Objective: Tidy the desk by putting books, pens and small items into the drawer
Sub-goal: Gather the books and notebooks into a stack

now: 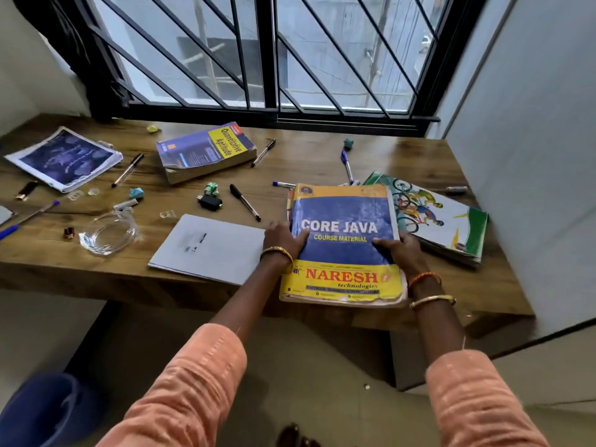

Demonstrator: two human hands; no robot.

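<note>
A worn blue and yellow "Core Java" book lies at the front edge of the wooden desk, overhanging it slightly. My left hand grips its left edge, thumb on the cover. My right hand grips its right edge the same way. A thick "Quantitative Aptitude" book lies further back. A grey notebook sits left of my hands, and a cyclist-cover book to the right. Several pens lie scattered, among them a black pen and a blue pen. No drawer is in view.
A dark blue booklet lies at the far left. A glass ashtray, a black adapter and crumpled paper bits dot the desk. A barred window stands behind, a white wall panel on the right. A blue bin sits on the floor.
</note>
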